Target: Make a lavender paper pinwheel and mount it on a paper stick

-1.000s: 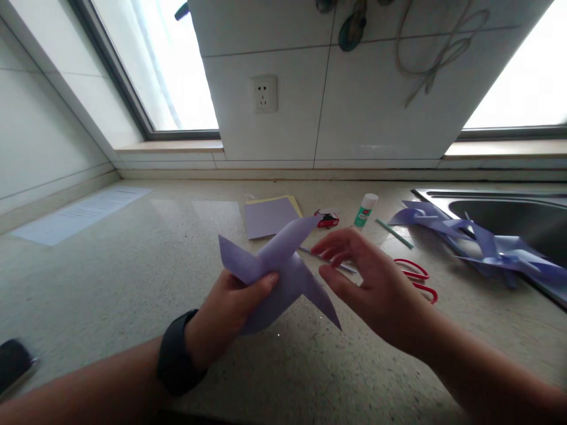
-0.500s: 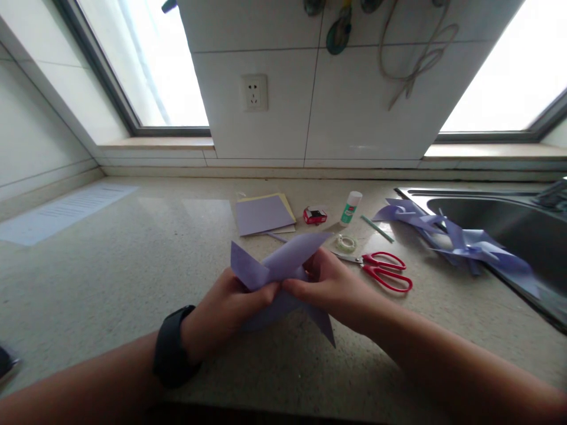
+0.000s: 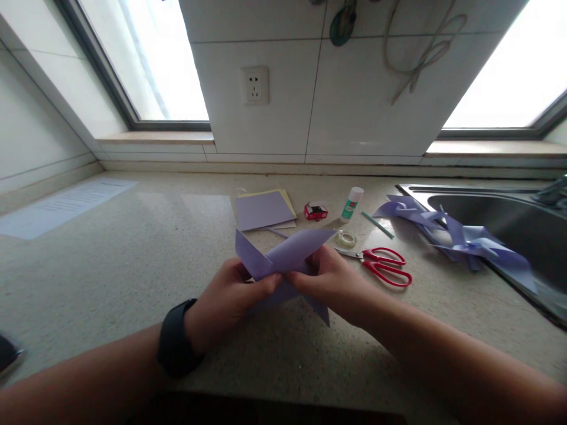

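A purple paper pinwheel (image 3: 292, 251) with curled, pointed blades is held between both hands above the counter. My left hand (image 3: 234, 290), a dark watch on its wrist, grips it from the left with the thumb near the centre. From the right, my right hand (image 3: 325, 277) pinches it, its thumb beside the left thumb. Fingers behind the paper are hidden. Just beyond the right hand lie red-handled scissors (image 3: 385, 267) and a roll of clear tape (image 3: 345, 238).
Purple paper sheets (image 3: 263, 211), a small red box (image 3: 315, 211), a glue stick (image 3: 352, 205) and a green stick (image 3: 377, 225) lie farther back. Finished-looking purple pinwheels (image 3: 465, 242) rest by the sink (image 3: 509, 212). A printed sheet (image 3: 66, 203) lies at left.
The camera view has shifted slightly. Both hands keep their hold on the paper pinwheel, which has tilted a little; its lower right point sits higher.
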Tool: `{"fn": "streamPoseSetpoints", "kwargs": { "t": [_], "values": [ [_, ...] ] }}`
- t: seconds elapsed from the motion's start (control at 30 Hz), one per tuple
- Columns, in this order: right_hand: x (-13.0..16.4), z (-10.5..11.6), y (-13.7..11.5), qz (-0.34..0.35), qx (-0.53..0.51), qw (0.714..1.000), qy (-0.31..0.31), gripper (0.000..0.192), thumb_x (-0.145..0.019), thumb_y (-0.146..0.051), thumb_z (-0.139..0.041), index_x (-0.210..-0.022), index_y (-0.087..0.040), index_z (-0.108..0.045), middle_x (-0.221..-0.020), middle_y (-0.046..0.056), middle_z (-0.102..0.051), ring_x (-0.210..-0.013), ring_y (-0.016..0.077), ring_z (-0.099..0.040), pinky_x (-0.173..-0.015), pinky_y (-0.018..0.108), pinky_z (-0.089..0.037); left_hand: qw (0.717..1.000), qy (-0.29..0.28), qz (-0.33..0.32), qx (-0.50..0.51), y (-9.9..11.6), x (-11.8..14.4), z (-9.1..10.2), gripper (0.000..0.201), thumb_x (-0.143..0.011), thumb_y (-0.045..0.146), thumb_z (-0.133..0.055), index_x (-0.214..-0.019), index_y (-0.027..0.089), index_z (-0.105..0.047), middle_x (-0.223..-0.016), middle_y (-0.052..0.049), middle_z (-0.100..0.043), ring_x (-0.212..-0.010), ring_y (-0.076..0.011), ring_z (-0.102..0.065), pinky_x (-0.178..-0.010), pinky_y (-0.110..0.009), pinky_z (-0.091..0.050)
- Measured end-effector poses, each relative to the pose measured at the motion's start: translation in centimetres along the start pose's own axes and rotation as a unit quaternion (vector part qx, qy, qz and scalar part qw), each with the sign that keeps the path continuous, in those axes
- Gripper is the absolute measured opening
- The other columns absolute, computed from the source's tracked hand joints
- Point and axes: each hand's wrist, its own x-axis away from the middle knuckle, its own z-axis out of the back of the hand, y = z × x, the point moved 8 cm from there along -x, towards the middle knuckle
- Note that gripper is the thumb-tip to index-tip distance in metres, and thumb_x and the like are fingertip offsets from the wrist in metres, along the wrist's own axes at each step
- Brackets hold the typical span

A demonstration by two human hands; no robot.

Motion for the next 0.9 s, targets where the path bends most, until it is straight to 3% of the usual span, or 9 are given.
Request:
{"fn": "streamPoseSetpoints", "kwargs": {
  "t": [0.3, 0.37, 0.5, 0.53, 0.6, 0.7, 0.9],
  "values": [
    [0.3, 0.3, -0.2, -0.019, -0.029, 0.999, -0.015, 0.029, -0.078, -0.024, -0.068, -0.105, -0.021, -0.058, -0.102, 0.007, -0.076, -0.094, 0.0228, -0.072, -0.081, 0.038, -0.059, 0.998, -0.002, 0.030, 0.050, -0.5, -0.3, 0.2, 0.030, -0.080, 0.035, -0.082, -0.103, 0.016, -0.080, -0.101, -0.011, -0.080, -0.087, -0.0233, -0.071, -0.076, -0.029, -0.053],
    [0.1, 1.6, -0.7, -0.001, -0.021, 1.000, 0.001, 0.027, -0.082, -0.029, -0.064, -0.107, -0.020, -0.059, -0.100, 0.007, -0.075, -0.094, 0.0230, -0.071, -0.080, 0.039, -0.058, 0.997, 0.012, 0.040, 0.071, -0.6, -0.2, 0.4, 0.030, -0.078, 0.035, -0.083, -0.101, 0.015, -0.080, -0.098, -0.011, -0.080, -0.082, -0.0223, -0.071, -0.074, -0.028, -0.053],
    [-0.4, 6.5, -2.1, 0.063, 0.071, 0.989, 0.110, 0.026, -0.085, -0.028, -0.054, -0.109, -0.019, -0.060, -0.098, 0.009, -0.074, -0.091, 0.0235, -0.069, -0.074, 0.038, -0.053, 0.992, 0.047, 0.054, 0.108, -0.7, -0.1, 0.9, 0.031, -0.074, 0.034, -0.087, -0.096, 0.013, -0.080, -0.092, -0.010, -0.079, -0.074, -0.0174, -0.069, -0.067, -0.024, -0.052],
    [-0.4, 7.7, -2.6, 0.078, 0.139, 0.977, 0.143, 0.023, -0.085, -0.027, -0.056, -0.106, -0.019, -0.060, -0.099, 0.009, -0.074, -0.089, 0.0233, -0.068, -0.074, 0.038, -0.053, 0.990, 0.053, 0.058, 0.116, -0.7, -0.1, 1.0, 0.032, -0.073, 0.034, -0.088, -0.096, 0.013, -0.080, -0.093, -0.010, -0.080, -0.073, -0.0168, -0.069, -0.067, -0.024, -0.052],
    [-0.4, 9.5, -3.4, 0.104, 0.312, 0.924, 0.195, 0.016, -0.087, -0.027, -0.057, -0.100, -0.020, -0.063, -0.097, 0.009, -0.074, -0.081, 0.0218, -0.066, -0.073, 0.039, -0.052, 0.987, 0.065, 0.066, 0.130, -0.6, -0.1, 1.2, 0.034, -0.072, 0.033, -0.089, -0.098, 0.013, -0.079, -0.095, -0.010, -0.080, -0.075, -0.0165, -0.070, -0.068, -0.024, -0.053],
    [-0.8, 9.8, -3.0, 0.091, 0.489, 0.851, 0.170, 0.015, -0.092, -0.028, -0.055, -0.097, -0.020, -0.066, -0.092, 0.009, -0.073, -0.075, 0.0218, -0.064, -0.071, 0.039, -0.050, 0.984, 0.072, 0.071, 0.146, -0.5, -0.1, 1.3, 0.036, -0.072, 0.032, -0.090, -0.100, 0.013, -0.078, -0.098, -0.010, -0.080, -0.077, -0.0167, -0.070, -0.070, -0.025, -0.055],
    [-1.3, 7.6, -1.4, 0.097, 0.556, 0.824, 0.044, 0.014, -0.088, -0.032, -0.065, -0.094, -0.020, -0.070, -0.095, 0.010, -0.073, -0.092, 0.0270, -0.065, -0.084, 0.041, -0.048, 0.979, 0.072, 0.059, 0.181, -0.5, -0.3, 1.3, 0.035, -0.072, 0.029, -0.090, -0.102, 0.014, -0.078, -0.096, -0.008, -0.080, -0.080, -0.0173, -0.071, -0.072, -0.025, -0.056]
  ]
}}
